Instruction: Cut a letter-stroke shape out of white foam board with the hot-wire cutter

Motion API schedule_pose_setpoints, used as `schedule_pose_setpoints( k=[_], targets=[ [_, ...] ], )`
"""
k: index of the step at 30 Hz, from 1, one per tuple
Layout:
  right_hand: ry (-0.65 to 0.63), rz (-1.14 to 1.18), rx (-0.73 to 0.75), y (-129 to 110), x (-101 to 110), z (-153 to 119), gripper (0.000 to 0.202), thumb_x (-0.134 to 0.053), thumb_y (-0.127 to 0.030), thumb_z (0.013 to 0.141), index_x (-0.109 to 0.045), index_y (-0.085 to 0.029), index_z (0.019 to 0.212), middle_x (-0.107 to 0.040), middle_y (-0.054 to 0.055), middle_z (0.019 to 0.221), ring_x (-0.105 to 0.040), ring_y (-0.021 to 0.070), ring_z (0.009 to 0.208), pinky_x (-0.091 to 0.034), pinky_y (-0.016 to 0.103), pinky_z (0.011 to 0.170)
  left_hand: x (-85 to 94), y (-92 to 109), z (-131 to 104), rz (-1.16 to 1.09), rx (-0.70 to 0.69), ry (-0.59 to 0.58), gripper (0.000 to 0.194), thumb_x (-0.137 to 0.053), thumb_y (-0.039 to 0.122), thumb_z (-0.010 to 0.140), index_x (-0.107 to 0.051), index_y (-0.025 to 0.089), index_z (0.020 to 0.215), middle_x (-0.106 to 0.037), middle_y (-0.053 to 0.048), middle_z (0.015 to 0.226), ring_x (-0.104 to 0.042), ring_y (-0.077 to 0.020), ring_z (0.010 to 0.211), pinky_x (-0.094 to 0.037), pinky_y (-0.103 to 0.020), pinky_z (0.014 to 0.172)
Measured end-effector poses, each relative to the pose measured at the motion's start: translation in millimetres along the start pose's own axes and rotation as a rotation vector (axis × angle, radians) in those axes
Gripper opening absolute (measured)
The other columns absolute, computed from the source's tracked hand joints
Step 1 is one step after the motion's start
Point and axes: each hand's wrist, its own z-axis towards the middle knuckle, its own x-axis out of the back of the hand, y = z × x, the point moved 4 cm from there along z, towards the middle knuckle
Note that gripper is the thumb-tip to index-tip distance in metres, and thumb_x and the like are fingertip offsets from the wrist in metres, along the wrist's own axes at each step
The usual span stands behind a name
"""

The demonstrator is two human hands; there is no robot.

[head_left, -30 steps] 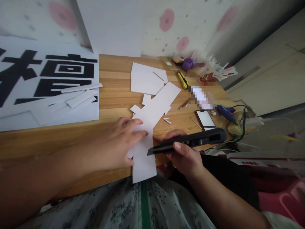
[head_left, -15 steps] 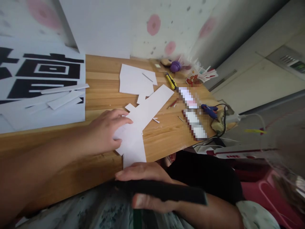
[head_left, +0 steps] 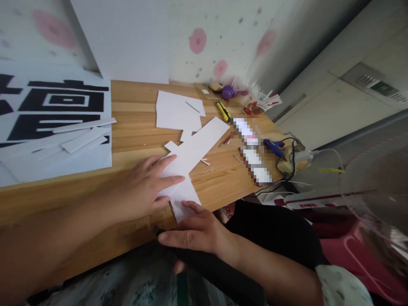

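My left hand [head_left: 149,182] lies spread on a cut white board piece [head_left: 204,142] with angled arms, pressing it to the wooden table. Its fingertips touch the piece's middle, close to where a lower white flap [head_left: 186,196] juts toward the table's front edge. My right hand [head_left: 200,231] is wrapped round a long, flat black bar-like object [head_left: 219,272] just over that edge. What kind of object it is I cannot make out. One right finger reaches onto the lower flap. Beyond lies another white board piece [head_left: 177,110] with a thin dark stick [head_left: 192,106] on it.
On the left, white strips [head_left: 86,138] lie over a sheet printed with black characters [head_left: 66,100]. Toward the right are a yellow box cutter [head_left: 223,110], a blue glue gun [head_left: 274,147], blurred-out phone-like items [head_left: 256,165] and a cup of sticks [head_left: 253,105]. A pink stool [head_left: 357,255] stands below.
The black object has tilted, its near end dropping. My right fingers have moved up onto the white flap. My left hand has slid slightly right, and the lower flap has shifted right.
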Motion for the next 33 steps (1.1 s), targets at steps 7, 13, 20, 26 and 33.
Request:
schedule_pose_setpoints(
  k=[7, 13, 20, 26, 33],
  targets=[
    [0.212, -0.058, 0.08, 6.3, 13.9, -4.9, 0.043, -0.044, -0.049, 0.101, -0.064, -0.014, 0.116, -0.073, 0.0, 0.076, -0.069, 0.0083, 0.07, -0.03, 0.034, 0.116, 0.8, -10.3, 0.0, -0.014, -0.022, 0.102, 0.052, -0.054, 0.025, 0.076, -0.06, 0.026, 0.127, -0.041, -0.009, 0.149, -0.043, -0.0312, 0.132, -0.04, -0.053, 0.112],
    [0.308, -0.023, 0.086, 15.6, 17.7, -7.9, 0.046, -0.044, -0.051, 0.1, -0.065, -0.012, 0.112, -0.069, -0.002, 0.065, -0.066, 0.0077, 0.057, -0.037, 0.033, 0.112, 2.7, -7.3, -6.6, -0.037, -0.025, 0.159, 0.052, -0.05, 0.023, 0.074, -0.059, 0.028, 0.125, -0.043, -0.005, 0.148, -0.045, -0.0283, 0.132, -0.043, -0.051, 0.11],
    [0.321, 0.074, 0.046, 15.9, 20.9, -7.0, 0.043, -0.044, -0.05, 0.1, -0.058, -0.015, 0.12, -0.077, 0.002, 0.081, -0.071, 0.0089, 0.066, -0.04, 0.03, 0.109, -6.1, -7.4, -24.6, 0.011, 0.073, 0.168, 0.053, -0.058, 0.026, 0.074, -0.057, 0.031, 0.127, -0.048, -0.003, 0.144, -0.048, -0.0305, 0.127, -0.047, -0.051, 0.104],
    [0.209, 0.087, -0.047, 22.6, 13.1, -9.1, 0.05, -0.035, -0.057, 0.099, -0.05, -0.018, 0.127, -0.078, 0.003, 0.086, -0.072, 0.0114, 0.071, -0.038, 0.032, 0.109, -8.6, -9.7, -27.7, -0.012, 0.068, 0.138, 0.049, -0.06, 0.032, 0.082, -0.054, 0.027, 0.131, -0.046, -0.007, 0.146, -0.049, -0.0317, 0.128, -0.047, -0.051, 0.106],
    [0.272, 0.133, -0.081, 20.2, 39.8, -12.5, 0.046, -0.036, -0.05, 0.101, -0.048, -0.017, 0.13, -0.073, 0.004, 0.082, -0.069, 0.0141, 0.07, -0.047, 0.032, 0.097, -3.7, -16.6, -21.0, -0.019, 0.124, 0.126, 0.044, -0.058, 0.044, 0.085, -0.059, 0.028, 0.126, -0.05, -0.006, 0.143, -0.054, -0.0332, 0.124, -0.05, -0.052, 0.104]
  ],
)
